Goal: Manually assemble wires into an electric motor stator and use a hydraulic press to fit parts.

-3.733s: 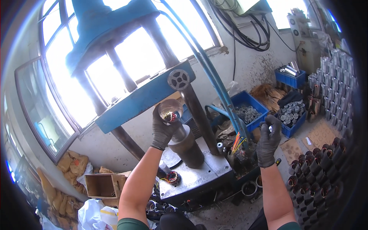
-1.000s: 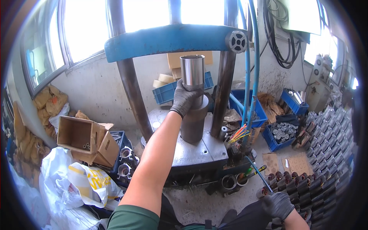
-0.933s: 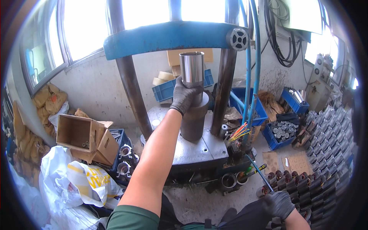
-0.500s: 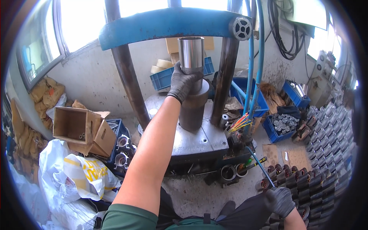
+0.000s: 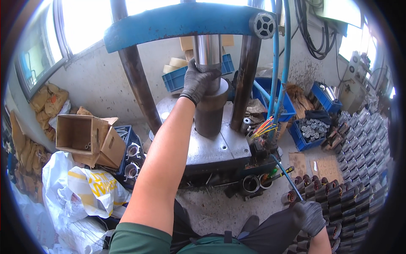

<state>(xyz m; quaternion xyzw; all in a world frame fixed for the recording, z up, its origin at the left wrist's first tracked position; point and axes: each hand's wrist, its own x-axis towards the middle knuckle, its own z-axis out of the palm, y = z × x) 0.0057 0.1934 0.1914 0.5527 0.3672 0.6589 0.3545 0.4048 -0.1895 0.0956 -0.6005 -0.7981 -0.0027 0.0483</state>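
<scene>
My left hand (image 5: 198,81), in a dark grey work glove, is wrapped round the lower part of a shiny metal cylinder (image 5: 208,51). The cylinder stands upright above a thick dark steel pedestal (image 5: 210,114) on the press bed (image 5: 203,153). Its upper end is hidden behind the blue crossbeam (image 5: 182,22) of the press. Low on the right, my right hand (image 5: 311,218), gloved alike, is closed round the end of a slim blue lever (image 5: 288,178) that slants down from beside the press.
Dark steel columns (image 5: 138,86) flank the pedestal. Blue hoses (image 5: 282,72) run down the right side. Rows of dark cylinders (image 5: 359,148) crowd the right floor. An open cardboard box (image 5: 76,132) and white plastic bags (image 5: 63,194) stand left. Blue crates (image 5: 305,137) hold metal parts.
The view has shifted slightly, with the press a little higher in it. The cylinder's top rim, visible before, is now hidden behind the crossbeam. Both hands keep their grip.
</scene>
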